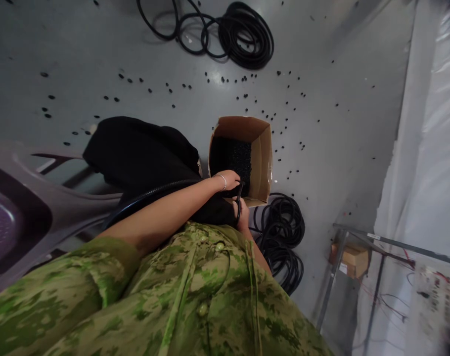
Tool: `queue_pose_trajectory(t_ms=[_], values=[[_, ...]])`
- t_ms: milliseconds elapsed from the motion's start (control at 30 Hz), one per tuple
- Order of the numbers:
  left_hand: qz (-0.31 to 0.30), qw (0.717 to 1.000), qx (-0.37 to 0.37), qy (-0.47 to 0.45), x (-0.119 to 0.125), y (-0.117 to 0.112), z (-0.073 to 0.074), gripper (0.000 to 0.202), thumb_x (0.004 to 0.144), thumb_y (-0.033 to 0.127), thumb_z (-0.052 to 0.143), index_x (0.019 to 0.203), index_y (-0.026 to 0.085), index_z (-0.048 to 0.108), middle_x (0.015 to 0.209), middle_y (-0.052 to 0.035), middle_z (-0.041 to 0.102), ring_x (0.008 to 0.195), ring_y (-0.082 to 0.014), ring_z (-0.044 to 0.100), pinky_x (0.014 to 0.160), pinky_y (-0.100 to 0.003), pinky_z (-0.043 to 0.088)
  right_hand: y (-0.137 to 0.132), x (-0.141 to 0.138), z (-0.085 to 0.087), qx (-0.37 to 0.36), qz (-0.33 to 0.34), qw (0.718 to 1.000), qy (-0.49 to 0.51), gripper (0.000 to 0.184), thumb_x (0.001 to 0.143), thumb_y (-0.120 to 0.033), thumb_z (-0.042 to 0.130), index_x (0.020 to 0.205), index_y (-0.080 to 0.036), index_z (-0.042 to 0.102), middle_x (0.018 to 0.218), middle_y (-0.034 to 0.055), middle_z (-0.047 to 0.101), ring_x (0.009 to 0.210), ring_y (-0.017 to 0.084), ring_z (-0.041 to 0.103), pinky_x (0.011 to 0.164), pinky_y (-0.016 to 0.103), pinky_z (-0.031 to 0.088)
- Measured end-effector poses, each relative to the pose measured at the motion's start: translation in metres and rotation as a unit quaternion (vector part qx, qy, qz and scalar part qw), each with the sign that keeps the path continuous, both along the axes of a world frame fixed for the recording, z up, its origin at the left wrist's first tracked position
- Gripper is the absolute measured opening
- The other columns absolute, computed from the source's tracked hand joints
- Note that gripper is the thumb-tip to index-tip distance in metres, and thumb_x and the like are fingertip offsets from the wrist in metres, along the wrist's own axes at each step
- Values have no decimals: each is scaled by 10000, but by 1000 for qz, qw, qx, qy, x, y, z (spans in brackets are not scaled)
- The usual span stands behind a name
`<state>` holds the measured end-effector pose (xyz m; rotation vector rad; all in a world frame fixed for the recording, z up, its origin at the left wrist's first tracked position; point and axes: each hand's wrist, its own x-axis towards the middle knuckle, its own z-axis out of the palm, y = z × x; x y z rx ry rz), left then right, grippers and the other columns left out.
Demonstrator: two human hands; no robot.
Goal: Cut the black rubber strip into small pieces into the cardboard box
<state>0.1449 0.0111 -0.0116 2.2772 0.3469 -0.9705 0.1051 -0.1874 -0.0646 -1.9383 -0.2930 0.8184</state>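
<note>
My left hand (228,180), with a bracelet on its wrist, reaches over the near edge of an open cardboard box (261,165). Its fingers are closed at the upper end of a thin black looped piece (239,200), perhaps hose or a tool handle; I cannot tell which. Just below, my right hand (242,215) is wrapped round the same black piece by the box's near corner. Many small black pieces (240,157) fill the bottom of the box. A black ribbed hose (151,190) runs alongside my left forearm over black cloth (143,148).
Coiled black hose (247,34) lies on the floor ahead, and more coils (284,222) sit right of the box. Small black pieces are scattered over the grey floor (321,143). A plastic chair (80,202) stands left. At right are a metal frame (334,277) and a small carton (354,259).
</note>
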Motion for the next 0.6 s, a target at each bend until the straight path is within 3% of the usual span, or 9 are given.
queue_pose_trajectory(t_ms=[200, 333, 433, 600], values=[[2, 1000, -1, 14, 0, 3, 0, 359, 902, 310, 428, 1095, 245, 725, 907, -10, 760, 892, -163, 677, 741, -207, 468, 2, -1, -10, -11, -1, 1000, -13, 320, 809, -442, 511, 974, -192, 625, 859, 50, 677, 762, 180, 607, 758, 288, 477], [-15, 1000, 17, 13, 2, 1, 2, 359, 919, 331, 426, 1113, 241, 715, 1036, -35, 749, 983, -176, 668, 791, -213, 476, 4, -1, -15, -12, -7, 1000, -13, 274, 802, -391, 516, 969, -199, 619, 887, 54, 691, 775, 179, 617, 770, 287, 480], [-37, 997, 72, 9, 0, -4, 14, 359, 930, 344, 436, 1131, 209, 701, 1147, -94, 716, 1057, -213, 656, 836, -251, 489, 4, -1, -18, -6, -7, 1000, -11, 256, 804, -369, 524, 964, -192, 617, 906, 59, 701, 793, 181, 620, 779, 283, 475], [-44, 991, 128, -1, -8, -11, 46, 315, 884, 302, 555, 1103, 132, 705, 1112, -202, 709, 1015, -289, 680, 839, -341, 516, 2, -1, -17, -12, -1, 1000, -11, 298, 804, -418, 533, 982, -198, 627, 885, 49, 700, 766, 187, 608, 766, 294, 469]])
